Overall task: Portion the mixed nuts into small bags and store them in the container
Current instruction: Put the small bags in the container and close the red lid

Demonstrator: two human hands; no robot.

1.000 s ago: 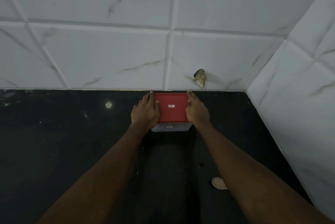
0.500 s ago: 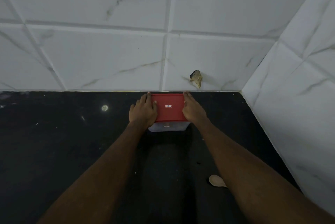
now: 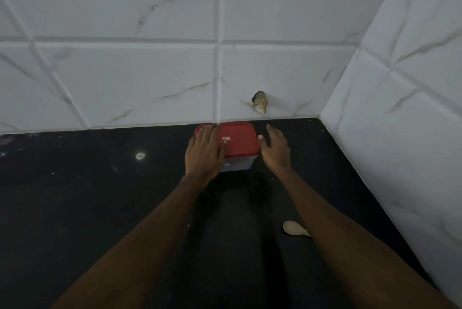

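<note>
A clear container with a red lid [image 3: 240, 142] stands on the black counter [image 3: 87, 208], pushed against the tiled back wall. My left hand [image 3: 204, 152] lies flat on the left part of the lid, fingers spread. Just right of the container my right hand [image 3: 275, 149] hovers with fingers apart, clear of the lid and holding nothing. The container's contents are hidden by the lid and my left hand. No nuts or small bags are in view.
A wooden spoon [image 3: 295, 228] lies on the counter under my right forearm. The tiled side wall [image 3: 400, 146] closes the counter on the right. A chipped hole [image 3: 260, 103] marks the back wall above the container. A pale spot [image 3: 140, 156] sits on the counter at the left.
My right hand has come off the container's right side and opened. My left hand has slid from the left edge onto the top of the lid.
</note>
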